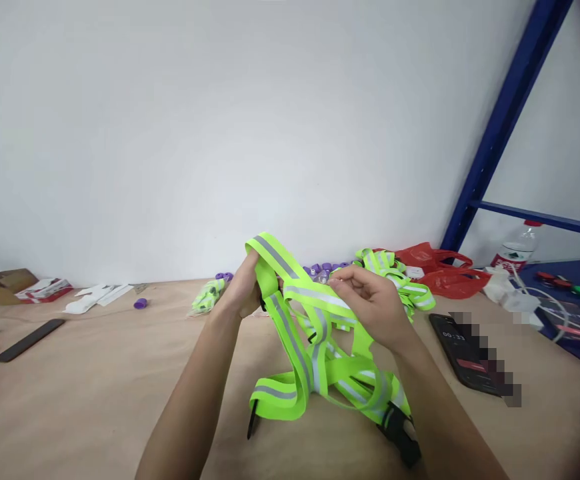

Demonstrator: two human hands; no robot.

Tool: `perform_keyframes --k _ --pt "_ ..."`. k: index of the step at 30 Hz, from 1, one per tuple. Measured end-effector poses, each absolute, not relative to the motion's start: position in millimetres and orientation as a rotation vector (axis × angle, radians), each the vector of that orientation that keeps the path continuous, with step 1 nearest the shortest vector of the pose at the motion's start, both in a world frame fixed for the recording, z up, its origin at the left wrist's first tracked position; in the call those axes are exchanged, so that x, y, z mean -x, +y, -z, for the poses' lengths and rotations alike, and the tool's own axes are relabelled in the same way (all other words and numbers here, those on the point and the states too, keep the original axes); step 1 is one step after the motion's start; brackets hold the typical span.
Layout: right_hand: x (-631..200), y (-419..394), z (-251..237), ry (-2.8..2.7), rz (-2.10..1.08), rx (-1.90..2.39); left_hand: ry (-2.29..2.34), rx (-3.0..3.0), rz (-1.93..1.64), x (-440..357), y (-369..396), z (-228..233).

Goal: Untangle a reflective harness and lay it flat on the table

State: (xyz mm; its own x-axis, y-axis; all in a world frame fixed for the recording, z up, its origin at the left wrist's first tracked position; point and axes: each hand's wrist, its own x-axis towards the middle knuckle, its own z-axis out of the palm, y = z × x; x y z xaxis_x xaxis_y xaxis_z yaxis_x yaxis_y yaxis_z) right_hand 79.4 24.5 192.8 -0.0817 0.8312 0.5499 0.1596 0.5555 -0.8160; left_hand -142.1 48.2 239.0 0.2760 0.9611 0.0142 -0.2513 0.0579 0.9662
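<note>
Both hands raised above the counter (95, 400): left hand (245, 287) curled around the loop of a neon reflective strap harness (315, 353), right hand (370, 300) pinching its band, loose ends trailing onto the counter beside a phone (463, 353).

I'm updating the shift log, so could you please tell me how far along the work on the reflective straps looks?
Possibly done: a small folded strap bundle lies by the wall. In hand: the left hand and right hand hold a neon reflective strap harness up, loops still loose and its black buckle resting on the table. Left: another strap pile waits behind the right hand.
</note>
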Motion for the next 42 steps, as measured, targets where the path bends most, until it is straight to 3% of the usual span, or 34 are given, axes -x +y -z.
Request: perform_keyframes --k 6,11,19,30,36,42 --pt "-75 37 -191 -1.575 -0.471 0.995 0.989 -0.945 -1.047 143 37 -240" --pt "-77 23 -198 -1.442 -0.185 0.874 0.779 -0.830 -1.173 131 24 -250" --pt "-75 -1 -209 -1.670 -0.351 1.002 0.574 -0.942 -1.330 95 9 -261" --pt "-77 25 -196 -1.516 -0.595 0.978 0.566 -1.184 -1.262 101 14 -232" --pt "-72 34 -186 -1.663 -0.988 0.828 0.636 -1.293 -1.277 109 17 -215" --pt "-76 35 -188 -1.509 -0.927 0.764 0.823 -1.533 -1.180 138 24 -212"
